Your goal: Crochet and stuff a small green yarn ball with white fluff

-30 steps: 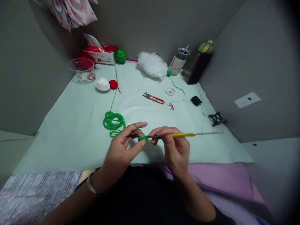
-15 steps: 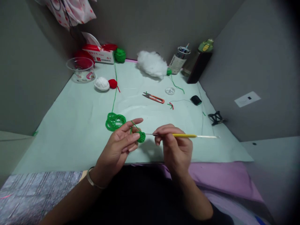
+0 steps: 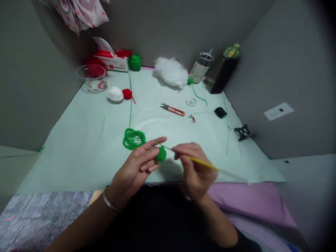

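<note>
Between thumb and fingers, my left hand [image 3: 139, 159] pinches a small round piece of green crochet [image 3: 161, 154]. Green yarn runs over its raised index finger. My right hand [image 3: 195, 168] is closed around a crochet hook [image 3: 203, 162] with a yellow grip, its back end blurred by motion. The hook's thin metal tip meets the top of the crochet piece, where a loop of yarn crosses it. Just beyond my left hand, a loose coil of green yarn [image 3: 133, 139] lies on the pale cloth.
Orange thread snips [image 3: 173, 110] lie mid-table. Behind them sit white stuffing [image 3: 171, 72], a pen holder [image 3: 201, 67] and a bottle [image 3: 224, 70]. At the left are a clear tub [image 3: 92, 78], a white yarn ball [image 3: 115, 93], a red ball [image 3: 127, 93] and a tissue box [image 3: 115, 63].
The hook has tilted, its back end swinging down. The crochet piece and my left hand have shifted slightly right, and the piece has turned. The yarn coil appears a little further right.
</note>
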Demonstrator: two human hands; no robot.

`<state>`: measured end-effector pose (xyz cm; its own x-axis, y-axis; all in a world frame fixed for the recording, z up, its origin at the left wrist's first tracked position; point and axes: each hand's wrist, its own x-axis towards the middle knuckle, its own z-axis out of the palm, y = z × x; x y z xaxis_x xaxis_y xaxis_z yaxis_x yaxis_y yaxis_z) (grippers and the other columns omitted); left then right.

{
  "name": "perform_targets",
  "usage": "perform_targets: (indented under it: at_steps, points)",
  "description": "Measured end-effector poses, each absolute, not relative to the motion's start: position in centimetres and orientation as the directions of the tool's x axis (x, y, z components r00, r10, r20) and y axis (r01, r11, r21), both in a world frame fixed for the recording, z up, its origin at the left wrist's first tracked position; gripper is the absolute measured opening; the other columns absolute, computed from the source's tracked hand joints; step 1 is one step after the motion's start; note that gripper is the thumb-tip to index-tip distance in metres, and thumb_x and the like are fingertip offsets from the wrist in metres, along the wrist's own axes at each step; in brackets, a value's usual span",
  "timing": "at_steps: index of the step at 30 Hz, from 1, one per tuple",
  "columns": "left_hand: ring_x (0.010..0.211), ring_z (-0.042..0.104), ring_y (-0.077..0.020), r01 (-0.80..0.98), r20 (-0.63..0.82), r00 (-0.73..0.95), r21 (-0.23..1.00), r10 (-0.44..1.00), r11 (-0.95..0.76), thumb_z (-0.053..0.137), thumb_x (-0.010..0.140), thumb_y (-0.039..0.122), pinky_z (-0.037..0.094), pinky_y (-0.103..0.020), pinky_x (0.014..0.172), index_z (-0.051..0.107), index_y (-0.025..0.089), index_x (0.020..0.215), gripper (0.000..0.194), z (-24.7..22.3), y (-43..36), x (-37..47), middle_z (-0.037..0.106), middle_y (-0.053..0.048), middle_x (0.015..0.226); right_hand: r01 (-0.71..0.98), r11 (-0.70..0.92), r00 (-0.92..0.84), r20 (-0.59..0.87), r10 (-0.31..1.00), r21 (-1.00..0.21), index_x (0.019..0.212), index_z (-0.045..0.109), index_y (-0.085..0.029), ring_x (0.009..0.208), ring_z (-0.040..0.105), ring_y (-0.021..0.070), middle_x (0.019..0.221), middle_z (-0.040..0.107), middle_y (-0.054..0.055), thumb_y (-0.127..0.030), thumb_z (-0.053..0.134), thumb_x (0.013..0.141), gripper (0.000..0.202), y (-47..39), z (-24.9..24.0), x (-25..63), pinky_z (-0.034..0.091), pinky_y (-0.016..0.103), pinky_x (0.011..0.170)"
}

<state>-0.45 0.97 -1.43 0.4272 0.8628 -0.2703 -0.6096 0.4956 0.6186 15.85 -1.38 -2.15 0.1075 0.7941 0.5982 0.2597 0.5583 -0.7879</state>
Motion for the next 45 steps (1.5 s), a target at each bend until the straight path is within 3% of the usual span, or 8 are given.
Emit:
perform_targets:
  at_steps: [4, 8, 17, 32, 35, 38, 41, 45]
  points:
    - [0.051, 0.031, -0.0005, -0.572, -0.212, 0.356, 0.721, 0.910, 0.391, 0.082, 0.084, 0.022, 0.036, -0.012, 0.051, 0.082, 0.020, 0.107, 0.023, -1.5, 0.9, -0.5, 0.053, 0.004, 0.074, -0.148, 0.375, 0.127, 0.359, 0.925, -0.915, 0.098, 0.080, -0.027, 0.070, 0.061, 0.0144, 0.091, 0.072, 0.003, -0.025, 0.061, 0.102, 0.019, -0.6, -1.8, 15.6, 0.050, 0.031, 0.062]
    - [0.091, 0.062, -0.0141, -0.340, -0.122, 0.306, 0.912, 0.944, 0.229, 0.081, 0.086, 0.024, 0.052, -0.023, 0.082, 0.077, 0.024, 0.120, 0.034, -1.7, 0.4, -0.5, 0.067, -0.003, 0.095, -0.109, 0.318, 0.100, 0.308, 0.946, -0.942, 0.097, 0.080, -0.026, 0.074, 0.062, 0.0148, 0.091, 0.073, 0.003, -0.028, 0.067, 0.099, 0.014, -0.5, -2.2, 15.5, 0.050, 0.030, 0.066]
    - [0.086, 0.060, -0.0151, -0.279, -0.116, 0.313, 0.938, 0.943, 0.207, 0.080, 0.086, 0.025, 0.054, -0.026, 0.081, 0.072, 0.024, 0.127, 0.041, -1.7, 0.3, -1.2, 0.061, -0.003, 0.094, -0.336, 0.167, 0.059, 0.156, 0.986, -0.927, 0.093, 0.076, -0.023, 0.065, 0.060, 0.0116, 0.085, 0.074, 0.002, -0.037, 0.064, 0.101, 0.020, -0.2, -1.9, 15.9, 0.050, 0.026, 0.061]
    - [0.091, 0.062, -0.0148, -0.155, -0.061, 0.223, 0.983, 0.973, 0.097, 0.076, 0.086, 0.017, 0.051, -0.027, 0.089, 0.075, 0.025, 0.121, 0.036, -1.3, 0.3, -1.2, 0.062, 0.000, 0.090, -0.061, 0.355, 0.067, 0.351, 0.934, -0.933, 0.100, 0.074, -0.024, 0.071, 0.065, 0.0149, 0.094, 0.076, 0.005, -0.027, 0.055, 0.106, 0.020, -1.0, -1.6, 15.9, 0.054, 0.032, 0.063]
    - [0.091, 0.062, -0.0156, -0.127, -0.028, 0.176, 0.991, 0.984, 0.051, 0.077, 0.085, 0.018, 0.051, -0.029, 0.093, 0.076, 0.024, 0.118, 0.034, -1.2, 0.2, -1.0, 0.065, -0.001, 0.091, 0.168, 0.516, -0.004, 0.523, 0.852, -0.840, 0.111, 0.074, -0.027, 0.084, 0.070, 0.0199, 0.098, 0.077, 0.006, -0.020, 0.055, 0.104, 0.021, -1.3, -1.7, 16.1, 0.058, 0.038, 0.071]
    - [0.088, 0.061, -0.0143, -0.226, -0.036, 0.149, 0.972, 0.988, 0.069, 0.081, 0.083, 0.018, 0.052, -0.027, 0.090, 0.075, 0.024, 0.123, 0.041, -1.3, 0.0, -0.6, 0.065, 0.000, 0.092, 0.446, 0.656, -0.154, 0.669, 0.727, -0.610, 0.123, 0.073, -0.033, 0.093, 0.071, 0.0236, 0.106, 0.077, 0.006, -0.018, 0.062, 0.099, 0.030, -1.5, -2.7, 16.2, 0.061, 0.042, 0.077]
    - [0.084, 0.062, -0.0126, -0.440, -0.150, 0.248, 0.863, 0.957, 0.249, 0.084, 0.082, 0.022, 0.053, -0.024, 0.085, 0.070, 0.026, 0.134, 0.053, -1.5, -0.1, 0.0, 0.065, 0.001, 0.088, 0.531, 0.690, -0.204, 0.716, 0.667, -0.491, 0.131, 0.070, -0.041, 0.095, 0.071, 0.0233, 0.113, 0.074, 0.004, -0.018, 0.070, 0.095, 0.043, -1.6, -3.7, 16.1, 0.063, 0.041, 0.078]
    - [0.083, 0.062, -0.0115, -0.595, -0.288, 0.459, 0.602, 0.840, 0.532, 0.085, 0.082, 0.027, 0.053, -0.021, 0.081, 0.075, 0.020, 0.128, 0.047, -1.5, 0.4, 0.1, 0.066, -0.003, 0.090, 0.417, 0.625, -0.024, 0.679, 0.734, -0.660, 0.129, 0.072, -0.038, 0.096, 0.069, 0.0219, 0.109, 0.072, 0.005, -0.016, 0.067, 0.097, 0.039, -1.6, -3.4, 15.8, 0.061, 0.040, 0.078]
